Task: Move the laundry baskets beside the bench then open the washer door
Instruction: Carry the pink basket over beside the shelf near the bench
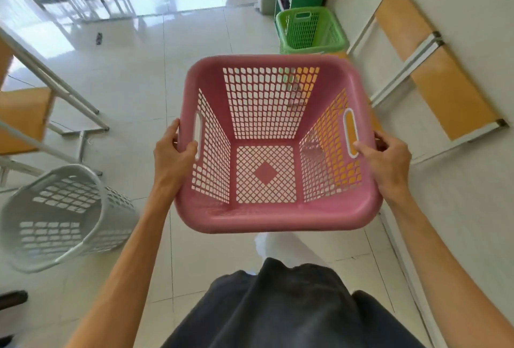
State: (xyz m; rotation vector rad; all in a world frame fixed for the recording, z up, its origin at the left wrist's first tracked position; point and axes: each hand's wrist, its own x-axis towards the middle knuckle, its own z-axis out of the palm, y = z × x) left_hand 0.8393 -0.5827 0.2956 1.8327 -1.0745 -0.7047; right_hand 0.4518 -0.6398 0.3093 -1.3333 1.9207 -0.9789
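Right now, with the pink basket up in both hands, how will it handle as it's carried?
Probably light: the pink basket is empty, with lattice walls and floor. Likely fairly stiff, since its thick rolled rim shows no sag between the left hand and right hand. The smooth plastic could slip, but both hands grip at the handle slots, so it should stay level.

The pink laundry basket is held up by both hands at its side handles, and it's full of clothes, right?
Not quite: the head view shows the pink laundry basket empty. The left hand and right hand do hold it at its sides.
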